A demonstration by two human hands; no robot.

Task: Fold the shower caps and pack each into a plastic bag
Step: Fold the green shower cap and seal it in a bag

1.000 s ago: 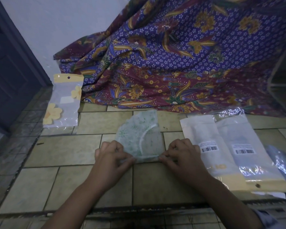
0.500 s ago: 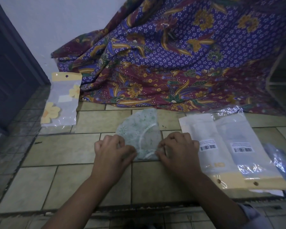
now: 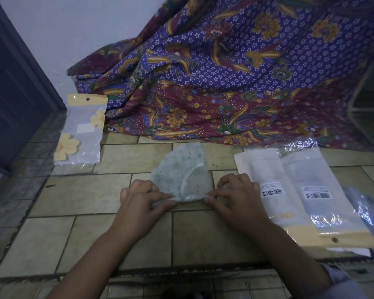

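A translucent shower cap [image 3: 180, 173] with a pale green flower print lies folded on the tiled floor, its white elastic edge curving across it. My left hand [image 3: 143, 201] pinches its near left corner. My right hand [image 3: 235, 195] pinches the near right corner. Two plastic bags with barcode labels and yellow header strips [image 3: 298, 190] lie overlapped just right of my right hand. At the far left lies another plastic bag [image 3: 80, 132] holding a cap with yellow flowers.
A large purple and maroon batik cloth [image 3: 235, 83] is draped behind the cap. A dark door [image 3: 11, 93] stands at the left. Crinkled blue plastic [image 3: 367, 214] lies at the right edge. A floor step edge [image 3: 181, 268] runs below my forearms.
Both hands drew slightly apart along the cap's near edge, stretching it flat. The cap stays in the same spot on the floor.
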